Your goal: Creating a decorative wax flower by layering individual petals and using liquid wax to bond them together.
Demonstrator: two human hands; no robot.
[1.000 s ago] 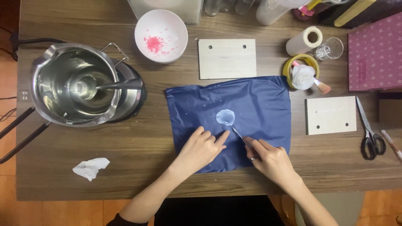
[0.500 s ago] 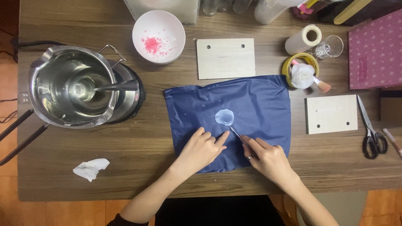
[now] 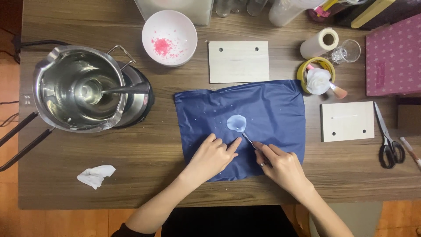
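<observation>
A home craft table: left of the hands stands a steel melting pot, beyond them wooden boards, to the right scissors.

A steel pot is sitting at the left of the wooden worktop, a white bowl holding pink crumbs beside it. Two pale wooden blocks are lying nearby, scissors resting far right, a crumpled tissue lying near the front edge.
</observation>
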